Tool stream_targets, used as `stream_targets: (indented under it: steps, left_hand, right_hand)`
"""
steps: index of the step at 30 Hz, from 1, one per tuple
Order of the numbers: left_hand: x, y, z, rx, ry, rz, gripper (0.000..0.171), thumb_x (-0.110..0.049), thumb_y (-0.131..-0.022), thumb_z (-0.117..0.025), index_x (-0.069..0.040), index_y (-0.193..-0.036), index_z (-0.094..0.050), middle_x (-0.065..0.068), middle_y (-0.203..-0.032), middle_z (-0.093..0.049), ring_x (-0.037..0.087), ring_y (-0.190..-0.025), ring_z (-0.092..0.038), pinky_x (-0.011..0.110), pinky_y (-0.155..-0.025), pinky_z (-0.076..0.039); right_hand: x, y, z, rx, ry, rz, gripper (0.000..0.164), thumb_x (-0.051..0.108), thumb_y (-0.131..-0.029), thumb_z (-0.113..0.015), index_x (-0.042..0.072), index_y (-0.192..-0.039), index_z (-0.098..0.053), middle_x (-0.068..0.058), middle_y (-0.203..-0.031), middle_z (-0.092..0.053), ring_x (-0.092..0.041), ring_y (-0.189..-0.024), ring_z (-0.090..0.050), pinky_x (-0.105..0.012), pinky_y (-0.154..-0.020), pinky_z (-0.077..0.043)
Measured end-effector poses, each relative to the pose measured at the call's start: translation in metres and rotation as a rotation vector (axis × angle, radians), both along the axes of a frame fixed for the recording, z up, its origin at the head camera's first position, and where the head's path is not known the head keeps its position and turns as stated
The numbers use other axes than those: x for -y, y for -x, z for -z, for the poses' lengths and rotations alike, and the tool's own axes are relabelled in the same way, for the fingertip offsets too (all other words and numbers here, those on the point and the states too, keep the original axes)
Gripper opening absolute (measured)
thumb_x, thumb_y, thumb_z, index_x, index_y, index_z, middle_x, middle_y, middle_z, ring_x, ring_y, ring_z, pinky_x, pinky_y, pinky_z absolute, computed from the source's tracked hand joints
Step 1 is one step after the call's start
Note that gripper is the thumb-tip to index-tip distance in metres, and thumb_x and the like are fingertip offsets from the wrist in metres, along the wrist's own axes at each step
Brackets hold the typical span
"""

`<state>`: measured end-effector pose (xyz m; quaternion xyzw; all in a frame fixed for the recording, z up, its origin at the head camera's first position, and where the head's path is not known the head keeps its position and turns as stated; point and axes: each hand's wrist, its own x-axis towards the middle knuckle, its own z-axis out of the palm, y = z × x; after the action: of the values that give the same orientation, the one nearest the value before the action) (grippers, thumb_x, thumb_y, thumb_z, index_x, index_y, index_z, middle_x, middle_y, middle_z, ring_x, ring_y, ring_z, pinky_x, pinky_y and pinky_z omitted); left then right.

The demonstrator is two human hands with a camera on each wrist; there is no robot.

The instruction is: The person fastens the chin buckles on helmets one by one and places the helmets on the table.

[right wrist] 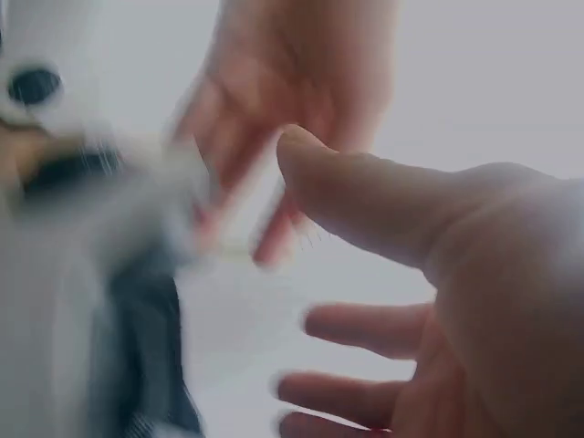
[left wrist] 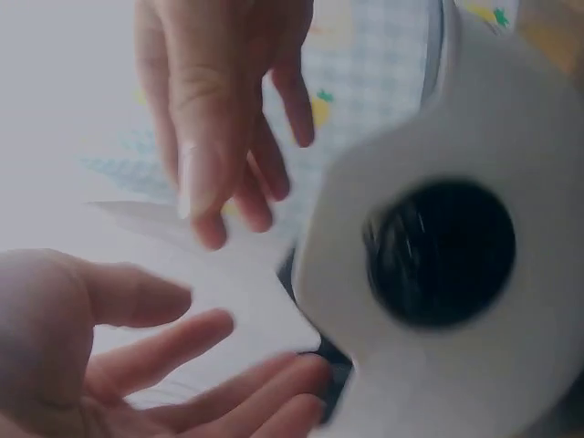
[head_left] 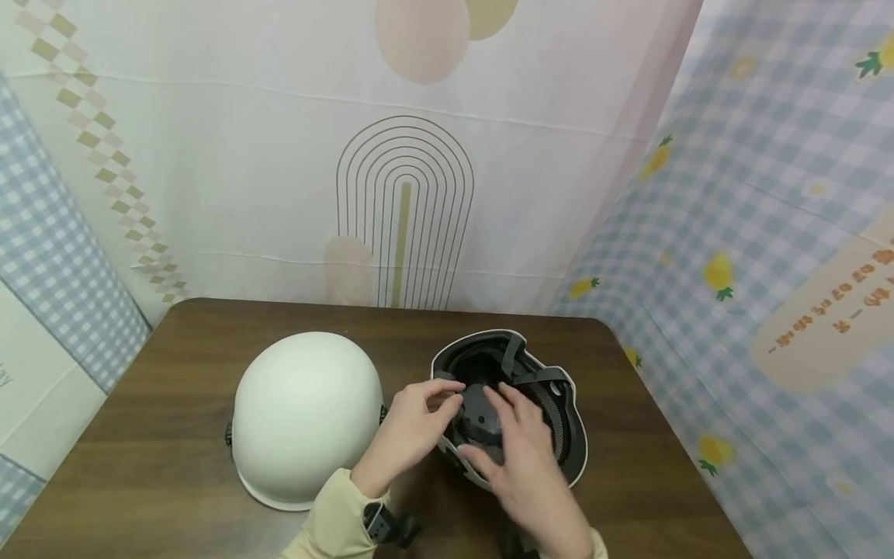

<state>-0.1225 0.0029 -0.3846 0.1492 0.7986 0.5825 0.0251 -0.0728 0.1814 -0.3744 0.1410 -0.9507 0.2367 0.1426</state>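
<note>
A helmet with a white rim and black lining (head_left: 552,411) lies upturned on the right, its opening facing up and dark straps across the far side. Over that opening are both hands. The left hand (head_left: 412,427) is at the near left edge, thumb and fingers apart; the left wrist view shows its fingers loosely extended, with fingertips close to a white shell (left wrist: 401,374) bearing a dark round part. Touch cannot be told. The right hand (head_left: 520,458) has spread fingers and nothing between them; in the right wrist view its thumb (right wrist: 365,196) is extended.
A second white helmet (head_left: 307,419) sits dome up on the left, close beside the left forearm. The brown wooden table (head_left: 174,466) ends at a patterned cloth backdrop (head_left: 531,194). A black device (head_left: 380,524) is strapped on the left wrist.
</note>
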Motion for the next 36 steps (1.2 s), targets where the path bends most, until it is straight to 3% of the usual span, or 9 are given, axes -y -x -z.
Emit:
stream_targets:
  steps: [4,6,9,14,19,27,32,36]
  left_hand:
    - [0.001,0.002,0.005,-0.066,-0.007,-0.202,0.018,-0.020,-0.097,-0.059,-0.014,-0.109,-0.070,-0.002,-0.091,-0.059,0.014,-0.079,-0.055,0.032,-0.069,-0.047]
    - [0.000,0.005,0.011,-0.055,-0.047,-0.285,0.017,-0.018,-0.097,-0.059,-0.011,-0.110,-0.068,0.002,-0.093,-0.052,0.017,-0.081,-0.050,0.032,-0.071,-0.045]
    - [0.000,0.009,0.022,0.009,-0.121,-0.333,0.027,-0.020,-0.098,-0.056,-0.009,-0.123,-0.059,0.008,-0.108,-0.048,0.022,-0.095,-0.049,0.038,-0.081,-0.046]
    - [-0.002,0.014,0.039,0.121,-0.143,-0.300,0.050,-0.032,-0.101,-0.050,-0.006,-0.143,-0.042,0.016,-0.137,-0.039,0.032,-0.126,-0.043,0.049,-0.101,-0.040]
    - [-0.004,0.017,0.048,0.173,-0.145,-0.255,0.059,-0.042,-0.103,-0.043,-0.002,-0.147,-0.037,0.021,-0.145,-0.037,0.037,-0.133,-0.040,0.054,-0.105,-0.033]
    - [-0.006,0.019,0.051,0.206,-0.152,-0.238,0.066,-0.052,-0.102,-0.038,-0.004,-0.147,-0.039,0.020,-0.149,-0.037,0.038,-0.137,-0.034,0.058,-0.107,-0.028]
    - [-0.006,0.020,0.053,0.216,-0.167,-0.226,0.060,-0.045,-0.104,-0.038,-0.003,-0.146,-0.041,0.019,-0.149,-0.038,0.037,-0.139,-0.031,0.056,-0.109,-0.025]
    - [-0.006,0.020,0.055,0.215,-0.181,-0.220,0.061,-0.046,-0.104,-0.038,-0.002,-0.146,-0.041,0.019,-0.149,-0.040,0.036,-0.138,-0.033,0.055,-0.110,-0.026]
  right_hand:
    - [0.022,-0.002,0.018,-0.015,-0.061,-0.006,0.094,0.045,-0.076,-0.081,0.007,-0.149,-0.034,-0.020,-0.155,-0.023,-0.041,-0.139,-0.024,-0.065,-0.102,-0.027]
    - [0.028,0.000,0.026,0.002,-0.086,-0.002,0.100,0.046,-0.076,-0.081,0.007,-0.151,-0.028,-0.020,-0.157,-0.016,-0.041,-0.141,-0.020,-0.064,-0.104,-0.026]
    - [0.033,0.002,0.036,0.011,-0.121,0.013,0.108,0.047,-0.074,-0.082,0.007,-0.153,-0.021,-0.019,-0.159,-0.010,-0.039,-0.144,-0.014,-0.063,-0.106,-0.024]
    - [0.036,0.006,0.044,-0.017,-0.146,0.052,0.112,0.046,-0.072,-0.084,0.006,-0.154,-0.019,-0.018,-0.159,-0.010,-0.039,-0.143,-0.015,-0.063,-0.105,-0.025]
    - [0.038,0.008,0.047,-0.013,-0.118,0.069,0.102,0.041,-0.074,-0.084,0.007,-0.151,-0.027,-0.020,-0.156,-0.018,-0.041,-0.140,-0.023,-0.064,-0.102,-0.027]
    - [0.043,0.010,0.049,0.042,0.030,0.033,0.073,0.022,-0.080,-0.082,0.006,-0.142,-0.045,-0.024,-0.149,-0.027,-0.044,-0.133,-0.032,-0.067,-0.096,-0.032]
    - [0.044,0.011,0.048,0.044,0.099,0.004,0.057,0.012,-0.081,-0.080,0.003,-0.131,-0.054,-0.020,-0.136,-0.040,-0.037,-0.121,-0.047,-0.052,-0.090,-0.047]
    - [0.044,0.012,0.047,0.048,0.136,-0.010,0.052,0.010,-0.080,-0.081,0.003,-0.126,-0.057,-0.015,-0.126,-0.045,-0.030,-0.113,-0.056,-0.042,-0.087,-0.051]
